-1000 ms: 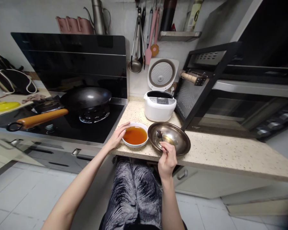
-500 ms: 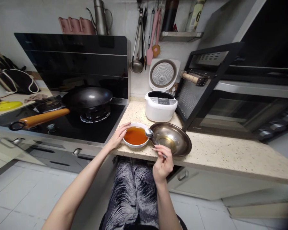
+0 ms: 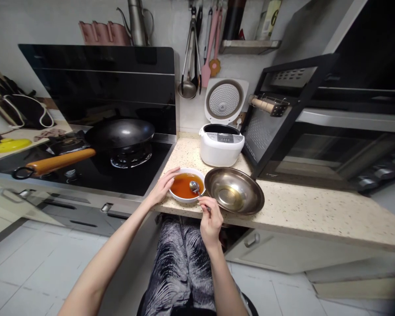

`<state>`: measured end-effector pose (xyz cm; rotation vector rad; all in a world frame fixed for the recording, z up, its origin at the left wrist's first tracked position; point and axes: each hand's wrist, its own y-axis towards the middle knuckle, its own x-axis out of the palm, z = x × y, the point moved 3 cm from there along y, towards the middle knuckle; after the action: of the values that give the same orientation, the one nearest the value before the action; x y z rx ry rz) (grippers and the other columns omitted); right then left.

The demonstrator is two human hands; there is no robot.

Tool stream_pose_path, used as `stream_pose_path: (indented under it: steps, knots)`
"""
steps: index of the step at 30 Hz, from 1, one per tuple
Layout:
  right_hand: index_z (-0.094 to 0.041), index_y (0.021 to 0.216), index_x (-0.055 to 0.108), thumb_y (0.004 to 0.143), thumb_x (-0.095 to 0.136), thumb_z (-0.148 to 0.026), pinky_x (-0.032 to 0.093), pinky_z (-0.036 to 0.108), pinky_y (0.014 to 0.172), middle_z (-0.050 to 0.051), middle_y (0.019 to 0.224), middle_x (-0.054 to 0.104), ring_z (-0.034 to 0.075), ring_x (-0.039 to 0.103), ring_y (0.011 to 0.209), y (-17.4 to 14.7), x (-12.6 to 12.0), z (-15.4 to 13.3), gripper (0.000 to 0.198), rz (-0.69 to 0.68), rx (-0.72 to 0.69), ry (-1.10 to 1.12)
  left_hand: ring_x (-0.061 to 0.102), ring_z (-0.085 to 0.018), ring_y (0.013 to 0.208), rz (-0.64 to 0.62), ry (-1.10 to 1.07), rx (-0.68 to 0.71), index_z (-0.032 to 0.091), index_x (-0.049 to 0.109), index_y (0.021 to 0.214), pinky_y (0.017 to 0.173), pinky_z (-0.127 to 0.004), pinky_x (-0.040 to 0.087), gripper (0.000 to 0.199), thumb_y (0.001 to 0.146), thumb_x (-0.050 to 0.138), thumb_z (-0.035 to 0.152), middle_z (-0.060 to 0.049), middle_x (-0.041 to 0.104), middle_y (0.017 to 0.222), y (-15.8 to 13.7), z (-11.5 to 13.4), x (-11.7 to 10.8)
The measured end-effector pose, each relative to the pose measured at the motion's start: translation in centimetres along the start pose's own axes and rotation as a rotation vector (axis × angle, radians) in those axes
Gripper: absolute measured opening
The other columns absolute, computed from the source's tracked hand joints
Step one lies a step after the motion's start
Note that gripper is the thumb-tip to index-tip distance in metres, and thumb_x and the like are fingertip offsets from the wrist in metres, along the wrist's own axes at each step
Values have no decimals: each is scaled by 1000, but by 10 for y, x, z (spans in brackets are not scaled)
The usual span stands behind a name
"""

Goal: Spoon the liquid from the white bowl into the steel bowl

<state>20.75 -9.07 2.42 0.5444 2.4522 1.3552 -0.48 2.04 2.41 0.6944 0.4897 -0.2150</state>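
Observation:
A white bowl (image 3: pixel 185 200) of clear reddish-brown liquid (image 3: pixel 181 185) stands at the counter's front edge. My left hand (image 3: pixel 162 188) holds the bowl's left rim, with fairly straight fingers along it. Between the fingers of my right hand (image 3: pixel 212 219) is the handle of a metal spoon (image 3: pixel 194 187); its bowl is at the liquid, on the right side of the white bowl. I cannot tell how deep it sits. Close on the right lies a wide, shallow metal basin (image 3: pixel 250 193) with a little yellowish liquid at its bottom.
Behind the basin stands a white rice cooker (image 3: pixel 221 149) with its lid raised. On the stove at left sits a black wok (image 3: pixel 121 131), its wooden handle (image 3: pixel 62 161) pointing left. A black rack (image 3: pixel 283 118) rises at right. Tongs (image 3: pixel 193 48) and other utensils hang on the wall.
My right hand has moved left with the spoon, whose bowl went from above the white bowl's right rim to the liquid inside. My left hand has stayed on the rim.

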Motion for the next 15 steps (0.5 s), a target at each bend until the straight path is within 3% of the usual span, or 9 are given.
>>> stream_pose_path:
  steps: [15]
  knots:
    - [-20,91,63,102,49,-19,58,32,78,4,88,72,17,71,85,-4,-2,4,18,109,131,50,45,-28,149,-4,19,-2,23,65,136,128,-55,26,46,107,36,44,-11,52,157,0,-2,0]
